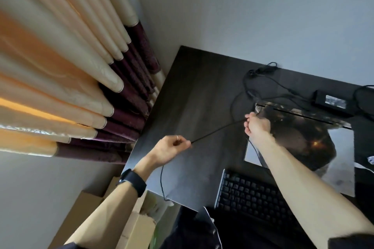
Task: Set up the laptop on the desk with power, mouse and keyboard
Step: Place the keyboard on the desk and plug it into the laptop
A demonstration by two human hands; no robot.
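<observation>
A thin black cable (218, 130) is stretched taut above the dark desk (194, 91) between my two hands. My left hand (169, 149) pinches its lower end, and slack hangs from it past the desk's front edge. My right hand (257, 126) grips the cable by the laptop's left rear corner. The closed laptop (299, 143) lies on the desk with a dark picture on its lid. A black keyboard (251, 192) sits in front of it, partly under my right forearm. The black power brick (332, 102) lies behind the laptop with its looped cord (261, 73).
Cream and maroon curtains (85, 79) hang left of the desk. Cardboard boxes (113, 216) stand on the floor below the desk's left front corner. A grey wall runs behind the desk. A white scrap (371, 159) shows at the right edge.
</observation>
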